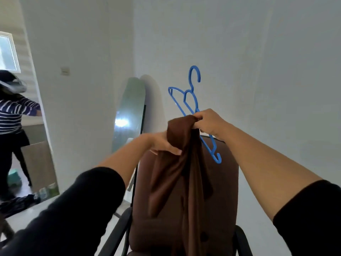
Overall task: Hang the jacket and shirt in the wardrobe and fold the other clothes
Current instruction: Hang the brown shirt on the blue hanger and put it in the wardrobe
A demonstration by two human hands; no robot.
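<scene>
**Ana:** So, what is happening with the brown garment (177, 163)?

**Ben:** It is hanging in front of the person, above the back of a brown chair (227, 182). The right hand (206, 122) is clenching a bunch of the fabric's top edge together with the blue hanger (191, 100), fingers curled tight around both. The left hand (164, 143) is gripping a fold lower down, thumb pressing on the cloth.

**Ana:** Is it sitting on the hanger properly?

**Ben:** Not yet, I'd say. The hanger is tilting steeply, hook pointing up, one end poking out below the right wrist, and the cloth is bunching beside it rather than spreading over its arms.

**Ana:** How should this step be done well, then?

**Ben:** I'd be finding the neck opening with the left hand, feeding one hanger arm into a shoulder, then the other, and keeping the hook free. Holding the hanger by its neck rather than along with cloth would be making that easier. The fabric looks thin and slippery, so it could be sliding off a tilted hanger.

**Ana:** Any wardrobe or basket showing?

**Ben:** None is showing. Only a mirror (27, 117) leaning at the left, reflecting the person, and an ironing board (129, 117) standing against the wall. Dark cloth (16, 204) is lying on the floor by the mirror.
</scene>
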